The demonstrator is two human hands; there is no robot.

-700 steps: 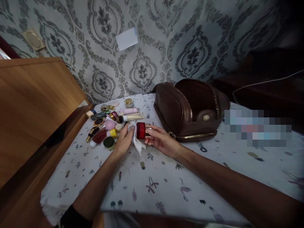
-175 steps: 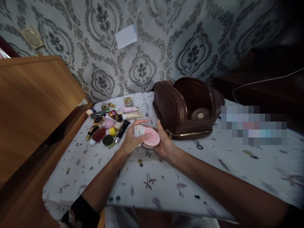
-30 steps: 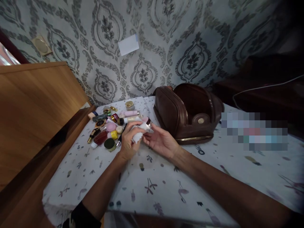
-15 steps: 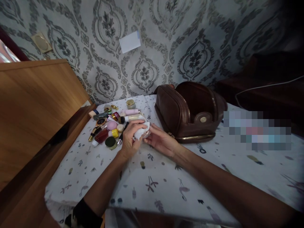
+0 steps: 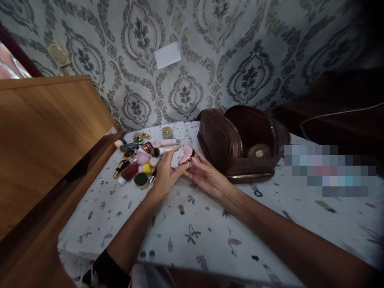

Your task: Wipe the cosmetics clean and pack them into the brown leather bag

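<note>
My right hand (image 5: 207,176) grips a round jar with a pink lid (image 5: 187,153) and a shiny copper-coloured band, held a little above the table. A crumpled white tissue (image 5: 176,158) is bunched in my left hand (image 5: 167,170), pressed against the jar's left side. To the left of my hands lie several cosmetics: a jar with a dark green lid (image 5: 141,181), a bottle of red liquid (image 5: 130,171), a yellow-capped item (image 5: 147,168), a pink makeup sponge (image 5: 143,159) and a pink tube (image 5: 167,142). My left fingers partly hide a cream-coloured tube (image 5: 168,149).
A brown leather bag (image 5: 216,140) stands unzipped to the right of my hands. Behind the cosmetics is a gold-lidded jar (image 5: 166,132). A wooden panel (image 5: 54,132) borders the patterned tablecloth (image 5: 168,224) on the left. Patterned wallpaper rises behind; a blurred patch (image 5: 330,170) covers something at right.
The tissue has shifted left off the jar's top, so the pink lid now shows. My fingers have turned around the jar, and the view has moved slightly.
</note>
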